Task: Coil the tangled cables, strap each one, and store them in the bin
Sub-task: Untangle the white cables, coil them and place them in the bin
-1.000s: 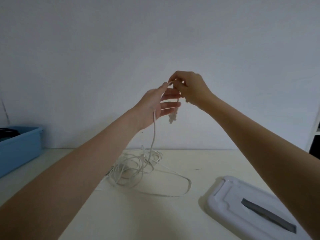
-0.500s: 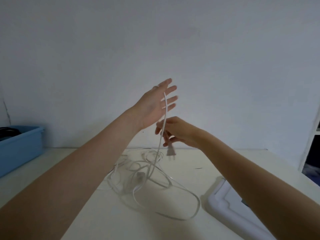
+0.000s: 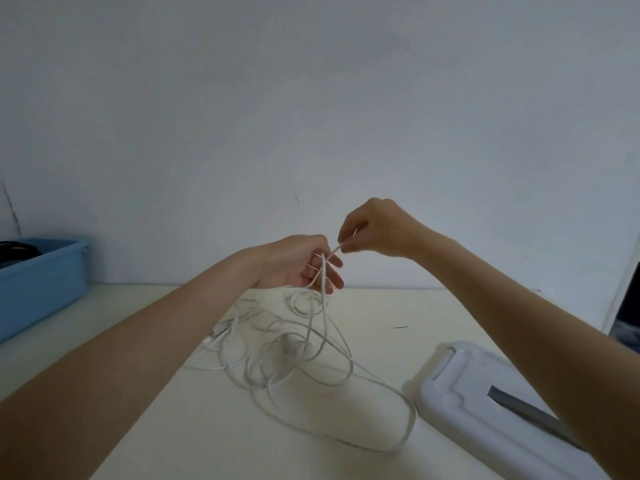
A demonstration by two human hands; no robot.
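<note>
We are holding both hands up above the table (image 3: 145,403), close together in front of the wall (image 3: 311,98). Our right hand (image 3: 377,228) is pinching a short stretch of the white cable (image 3: 311,341) between thumb and fingertips, the other fingers curled in. Our left hand (image 3: 294,263) is sitting just below and beside it, fingers loosely curled around the same cable, with at least two strands running down across its fingers. From there the cable is hanging in thin, pale, slightly glossy lines to a loose tangle on the cream tabletop, where many overlapping loops are crossing one another; one wide loop is sweeping out toward the right. A small thicker lump is lying within the tangle, too blurred to identify. Just beside that wide loop, a white plastic lid (image 3: 485,410) with a grey strip is lying flat. Well apart at the far left, the blue bin (image 3: 41,278) is resting on the table, something dark showing inside.
</note>
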